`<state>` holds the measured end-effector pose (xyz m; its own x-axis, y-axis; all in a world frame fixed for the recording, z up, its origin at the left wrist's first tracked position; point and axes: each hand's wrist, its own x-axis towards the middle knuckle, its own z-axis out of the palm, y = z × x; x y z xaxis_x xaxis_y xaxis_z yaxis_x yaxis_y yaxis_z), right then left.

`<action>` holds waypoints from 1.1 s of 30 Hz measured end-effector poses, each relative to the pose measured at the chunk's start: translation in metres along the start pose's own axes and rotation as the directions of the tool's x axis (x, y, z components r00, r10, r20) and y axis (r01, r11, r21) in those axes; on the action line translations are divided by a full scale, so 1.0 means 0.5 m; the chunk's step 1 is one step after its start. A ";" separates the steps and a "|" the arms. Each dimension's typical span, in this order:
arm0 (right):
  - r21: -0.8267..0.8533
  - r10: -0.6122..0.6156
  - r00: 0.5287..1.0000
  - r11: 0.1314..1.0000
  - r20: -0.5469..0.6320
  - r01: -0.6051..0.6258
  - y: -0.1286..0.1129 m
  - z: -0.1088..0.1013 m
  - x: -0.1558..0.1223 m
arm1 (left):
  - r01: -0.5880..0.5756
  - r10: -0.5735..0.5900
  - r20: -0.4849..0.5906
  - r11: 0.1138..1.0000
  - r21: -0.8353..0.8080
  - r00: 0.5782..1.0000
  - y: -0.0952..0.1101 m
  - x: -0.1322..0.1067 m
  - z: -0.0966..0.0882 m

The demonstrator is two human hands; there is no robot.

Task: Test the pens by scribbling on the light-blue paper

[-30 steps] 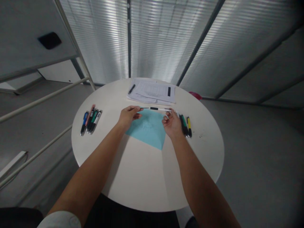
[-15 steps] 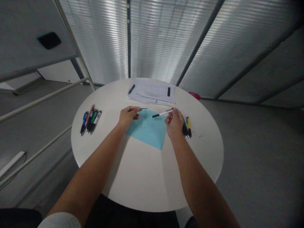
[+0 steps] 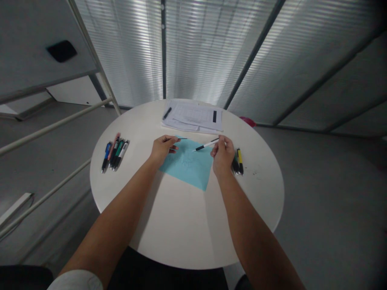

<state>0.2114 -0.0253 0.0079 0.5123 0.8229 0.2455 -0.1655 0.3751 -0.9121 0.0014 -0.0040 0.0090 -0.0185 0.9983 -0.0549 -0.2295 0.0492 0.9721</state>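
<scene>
My left hand (image 3: 163,150) pinches a thin dark stick (image 3: 182,138), perhaps a pen refill, pointing right over the sheet's far edge. In my right hand (image 3: 223,155) is a white pen (image 3: 211,143) with a black grip, held at its rear end, its tip aimed left. Next to that rear end a short dark piece shows, too small to name. Beneath both hands lies a light blue sheet (image 3: 196,173) with faint marks on it. Close by my right hand rest a yellow-and-black pen (image 3: 240,161) and a partly hidden green-and-black pen (image 3: 235,164).
Several pens (image 3: 116,153) lie side by side at the left of the round white table (image 3: 178,225). A stack of papers (image 3: 193,117) with a black pen (image 3: 167,113) on it is at the back. A metal-railed frame (image 3: 60,121) stands left; a ribbed translucent wall (image 3: 193,52) rises behind.
The white pen in my right hand has tipped slightly, and its pointed end now shows. My right hand has shifted a little to the right. My left hand has hardly moved.
</scene>
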 end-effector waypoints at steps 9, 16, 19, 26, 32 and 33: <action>0.161 0.127 0.991 0.979 -0.031 -0.121 -0.005 -0.003 0.004 | -0.002 0.002 0.006 1.000 -0.006 1.000 -0.004 0.003 -0.003; 0.259 0.253 0.966 0.938 -0.056 -0.231 0.001 -0.015 0.018 | 0.003 -0.003 0.008 1.000 0.000 1.000 -0.003 0.002 -0.003; 0.261 0.256 0.965 0.937 -0.057 -0.233 0.001 -0.011 0.016 | -0.001 0.001 0.015 1.000 0.004 1.000 -0.003 0.002 -0.003; 0.057 0.162 0.983 0.984 0.089 -0.167 0.009 0.003 -0.003 | -0.008 0.007 0.026 1.000 0.011 1.000 -0.006 0.003 -0.003; -0.268 0.018 0.962 0.961 0.274 0.059 0.021 0.004 -0.020 | -0.012 0.011 0.034 0.999 0.042 0.999 -0.007 0.003 -0.002; -0.318 0.022 0.954 0.945 0.298 0.078 0.021 0.004 -0.022 | -0.014 0.013 0.034 0.999 0.049 0.999 -0.007 0.002 -0.001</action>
<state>0.2023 -0.0295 -0.0039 0.2341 0.9206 0.3126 0.1513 0.2831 -0.9471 0.0014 -0.0030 0.0054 0.0113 0.9993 -0.0348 -0.1813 0.0362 0.9828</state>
